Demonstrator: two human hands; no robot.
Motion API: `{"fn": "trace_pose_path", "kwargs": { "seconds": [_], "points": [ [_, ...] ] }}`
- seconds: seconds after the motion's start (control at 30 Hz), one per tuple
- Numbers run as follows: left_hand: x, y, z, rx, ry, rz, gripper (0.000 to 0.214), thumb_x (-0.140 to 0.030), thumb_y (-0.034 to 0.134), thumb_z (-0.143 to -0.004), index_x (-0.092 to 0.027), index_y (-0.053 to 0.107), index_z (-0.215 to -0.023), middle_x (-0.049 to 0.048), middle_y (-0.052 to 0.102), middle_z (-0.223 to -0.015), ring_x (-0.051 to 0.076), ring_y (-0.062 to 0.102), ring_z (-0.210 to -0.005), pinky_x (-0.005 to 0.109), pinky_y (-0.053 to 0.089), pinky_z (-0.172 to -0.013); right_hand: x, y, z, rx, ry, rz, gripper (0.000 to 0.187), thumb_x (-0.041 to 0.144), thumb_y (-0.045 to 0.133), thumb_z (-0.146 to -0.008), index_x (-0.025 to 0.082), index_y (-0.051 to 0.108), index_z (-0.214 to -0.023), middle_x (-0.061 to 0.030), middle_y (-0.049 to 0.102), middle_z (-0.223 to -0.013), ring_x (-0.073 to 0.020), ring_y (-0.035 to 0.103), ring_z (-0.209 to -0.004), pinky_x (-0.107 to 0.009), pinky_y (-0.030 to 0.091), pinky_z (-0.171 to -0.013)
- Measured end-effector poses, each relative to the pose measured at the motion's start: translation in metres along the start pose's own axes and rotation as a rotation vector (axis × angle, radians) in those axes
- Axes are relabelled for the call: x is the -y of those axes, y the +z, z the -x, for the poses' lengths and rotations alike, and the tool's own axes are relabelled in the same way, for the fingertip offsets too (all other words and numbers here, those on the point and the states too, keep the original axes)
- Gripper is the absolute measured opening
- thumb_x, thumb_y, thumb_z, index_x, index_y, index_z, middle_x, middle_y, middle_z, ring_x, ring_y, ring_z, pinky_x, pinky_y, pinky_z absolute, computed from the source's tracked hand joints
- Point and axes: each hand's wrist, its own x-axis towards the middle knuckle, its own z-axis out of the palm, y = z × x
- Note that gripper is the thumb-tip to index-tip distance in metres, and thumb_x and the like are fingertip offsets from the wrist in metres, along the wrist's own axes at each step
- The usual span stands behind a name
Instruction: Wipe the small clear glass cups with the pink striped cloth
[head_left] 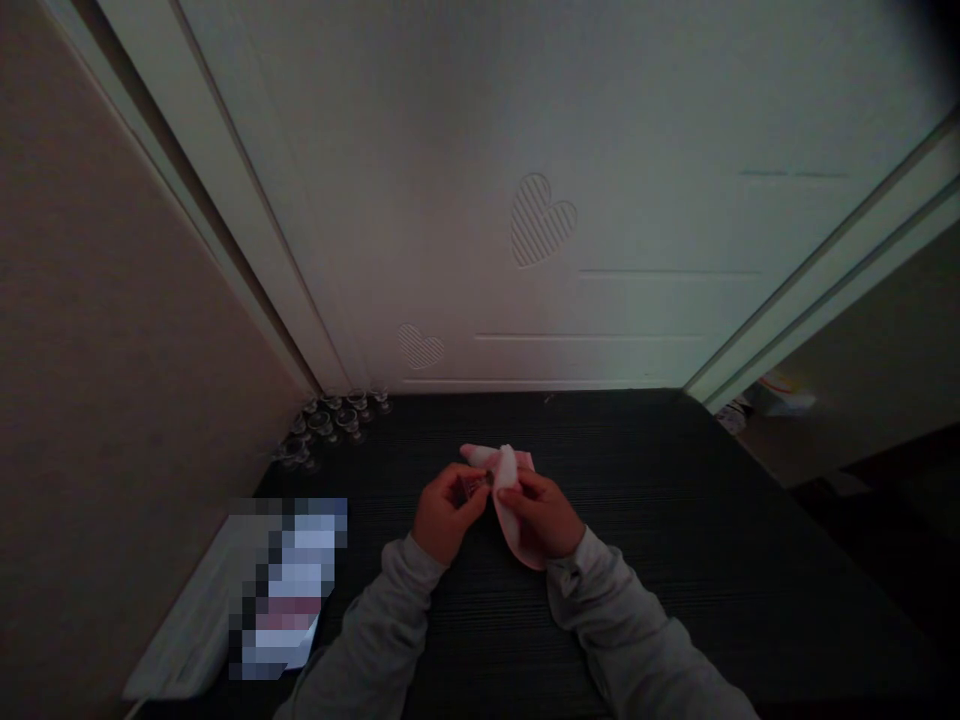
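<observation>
Both hands meet over a dark ribbed table top (pixel 675 560). My left hand (pixel 444 512) is closed, its fingertips pinching a small dark piece (pixel 474 486) at the edge of a pink and white soft item (pixel 508 480). My right hand (pixel 546 515) is closed around that pink item, which sticks out above the fingers and below the palm. The dim light leaves it unclear what the item is. Both arms wear grey sleeves.
Several small clear glass cups (pixel 330 425) stand in the back left corner. A white flat object with a blurred patch (pixel 225 610) lies at the left edge. A white door with heart shapes (pixel 541 220) rises behind the table. The right edge drops to a dark floor.
</observation>
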Motion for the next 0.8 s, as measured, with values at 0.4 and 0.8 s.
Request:
{"fn": "trace_pose_path", "kwargs": {
  "seconds": [0.4,0.8],
  "points": [
    [-0.007,0.012,0.004,0.071,0.025,0.157,0.027,-0.023,0.074,-0.088,-0.018,0.065,-0.113,0.0022,0.07,-0.098,0.021,0.069,-0.089,0.043,0.057,-0.085,-0.005,0.0,-0.001,-0.104,0.045,-0.143,0.042,0.057,0.082,-0.069,0.022,0.075,-0.091,-0.0038,0.075,-0.086,-0.0242,0.067,-0.079,-0.04,0.052,-0.081],
    [0.009,0.005,-0.003,0.215,-0.08,0.16,0.02,-0.031,0.067,-0.095,-0.015,0.067,-0.107,0.0047,0.071,-0.103,0.02,0.07,-0.088,0.04,0.059,-0.079,-0.009,-0.005,-0.008,-0.269,0.038,-0.22,0.051,0.068,0.08,-0.065,0.021,0.073,-0.085,-0.0007,0.072,-0.073,-0.0193,0.06,-0.064,-0.033,0.048,-0.065]
  ]
}}
